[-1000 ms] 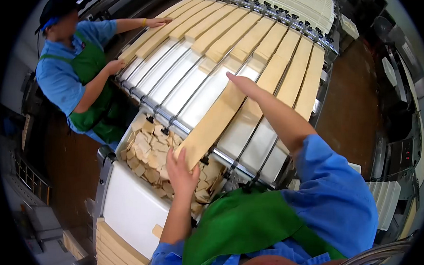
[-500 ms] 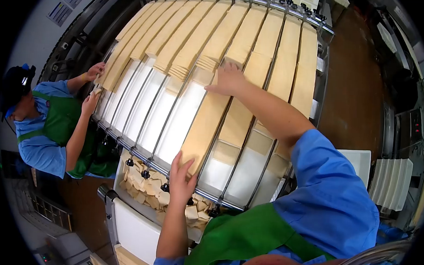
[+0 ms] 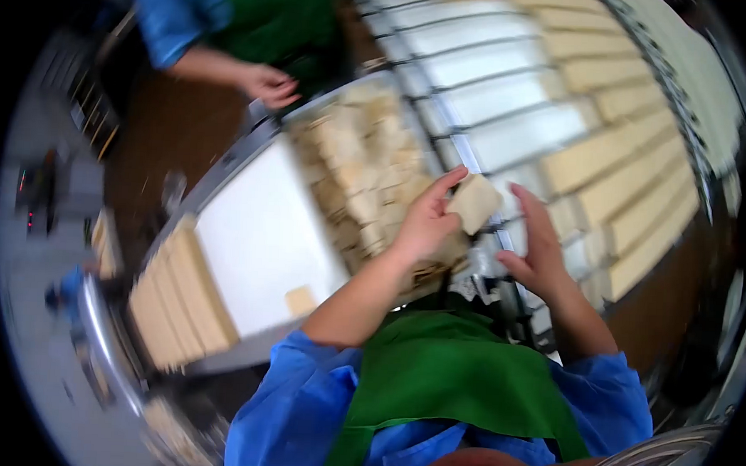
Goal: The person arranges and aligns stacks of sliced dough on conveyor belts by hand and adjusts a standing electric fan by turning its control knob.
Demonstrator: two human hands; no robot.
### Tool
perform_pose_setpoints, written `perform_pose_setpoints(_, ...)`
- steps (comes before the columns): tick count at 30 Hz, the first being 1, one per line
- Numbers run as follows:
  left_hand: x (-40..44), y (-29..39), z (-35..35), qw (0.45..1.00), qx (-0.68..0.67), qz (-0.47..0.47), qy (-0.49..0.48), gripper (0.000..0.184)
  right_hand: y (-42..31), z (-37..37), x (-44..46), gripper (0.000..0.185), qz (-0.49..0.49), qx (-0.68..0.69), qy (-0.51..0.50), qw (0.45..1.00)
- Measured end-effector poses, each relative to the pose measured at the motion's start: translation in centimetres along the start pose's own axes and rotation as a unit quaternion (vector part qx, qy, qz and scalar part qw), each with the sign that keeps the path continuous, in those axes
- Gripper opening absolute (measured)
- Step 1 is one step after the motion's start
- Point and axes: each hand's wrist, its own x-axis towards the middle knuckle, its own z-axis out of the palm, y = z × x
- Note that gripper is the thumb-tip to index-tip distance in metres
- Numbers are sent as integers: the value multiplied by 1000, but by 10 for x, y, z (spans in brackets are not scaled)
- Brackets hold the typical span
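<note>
Between thumb and fingers, my left hand (image 3: 430, 215) holds a pale square piece (image 3: 476, 204) over the near rail of the conveyor. Just right of that piece is my right hand (image 3: 539, 244), its thumb and fingers apart and nothing between them. Beneath and left of my left hand, a bin (image 3: 376, 158) is heaped with similar pale pieces. Beyond my right hand, long pale rows (image 3: 618, 156) lie in lanes divided by thin rods. The frame is blurred by motion.
A white surface (image 3: 261, 228) lies left of the bin, with a single pale piece (image 3: 301, 301) near its edge. Stacked pale rows (image 3: 183, 295) stand at its left end. A co-worker's hand (image 3: 271, 85) is beyond the bin; another person (image 3: 69, 290) is far left.
The view has swung left toward the bin. My hands have left the long row and come close together; my left hand now has a square piece. The co-worker's visible hand is off the rows.
</note>
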Motion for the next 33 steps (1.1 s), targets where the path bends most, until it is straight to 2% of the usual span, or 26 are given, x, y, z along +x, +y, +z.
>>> perform_pose_setpoints(1, -31, 6, -29, 999, -3, 19, 46, 73, -11, 21, 9, 84, -10, 12, -23, 1000)
perform_pose_setpoints(2, -53, 9, -47, 979, 153, 68, 117, 74, -16, 35, 18, 83, -12, 19, -40, 999)
perform_pose_setpoints(3, -80, 11, -64, 929, 303, 102, 187, 77, -24, 54, 26, 83, -21, 13, -66, 998)
perform_pose_setpoints(4, -114, 14, -85, 922, 299, 102, 223, 77, -35, 77, 36, 82, -29, 5, -90, 996)
perform_pose_setpoints(7, -231, 12, -151, 830, 438, 5, 345, 88, -72, 150, 74, 83, -67, -8, -186, 980)
perform_pose_setpoints(8, -275, 1, -180, 766, 517, -21, 382, 88, -88, 183, 91, 83, -88, -12, -209, 974)
perform_pose_setpoints(9, -314, 11, -193, 719, 548, -114, 413, 88, -108, 211, 107, 83, -99, -9, -221, 970)
perform_pose_setpoints(10, -353, 18, -209, 709, 515, -188, 444, 90, -136, 244, 125, 83, -114, -6, -249, 962)
perform_pose_setpoints(11, -388, 17, -224, 675, 526, -232, 463, 91, -161, 274, 143, 83, -128, -2, -275, 953)
perform_pose_setpoints(12, -425, -8, -250, 633, 563, -205, 490, 92, -182, 308, 160, 83, -170, -12, -278, 945)
perform_pose_setpoints(14, -471, 2, -268, 644, 498, -262, 518, 86, -223, 387, 202, 82, -262, -19, -296, 918)
perform_pose_setpoints(15, -489, -13, -284, 645, 493, -262, 522, 86, -245, 422, 218, 81, -296, -32, -291, 909)
perform_pose_setpoints(17, -518, -54, -323, 632, 587, -58, 503, 83, -290, 499, 253, 82, -324, -91, -297, 893)
perform_pose_setpoints(18, -522, -55, -329, 635, 582, -56, 505, 83, -317, 527, 270, 77, -320, -82, -316, 889)
perform_pose_setpoints(20, -516, -46, -329, 779, 349, 11, 521, 81, -362, 576, 292, 75, -302, -123, -338, 883)
perform_pose_setpoints(22, -513, -34, -328, 783, 344, 5, 519, 79, -382, 616, 302, 73, -214, -206, -353, 887)
perform_pose_setpoints(23, -512, -33, -327, 790, 317, -1, 524, 78, -385, 630, 296, 73, -217, -208, -353, 886)
perform_pose_setpoints(25, -508, -27, -326, 785, 298, -10, 543, 69, -380, 646, 272, 59, -195, -191, -207, 940)
perform_pose_setpoints(26, -509, -27, -330, 788, 297, -9, 540, 69, -377, 646, 265, 59, -193, -195, -207, 939)
perform_pose_setpoints(28, -508, -27, -333, 779, 322, -8, 537, 62, -368, 639, 255, 70, -145, -218, -226, 938)
perform_pose_setpoints(29, -506, -26, -335, 783, 323, -6, 531, 62, -355, 637, 256, 77, -102, -187, -267, 940)
perform_pose_setpoints(30, -503, -25, -337, 779, 364, 5, 510, 59, -333, 641, 256, 77, -95, -190, -261, 942)
perform_pose_setpoints(31, -498, -23, -337, 781, 386, 11, 490, 57, -315, 638, 256, 76, -104, -94, -201, 969)
perform_pose_setpoints(33, -485, -13, -335, 797, 416, 8, 439, 55, -278, 613, 251, 75, -36, -116, -155, 980)
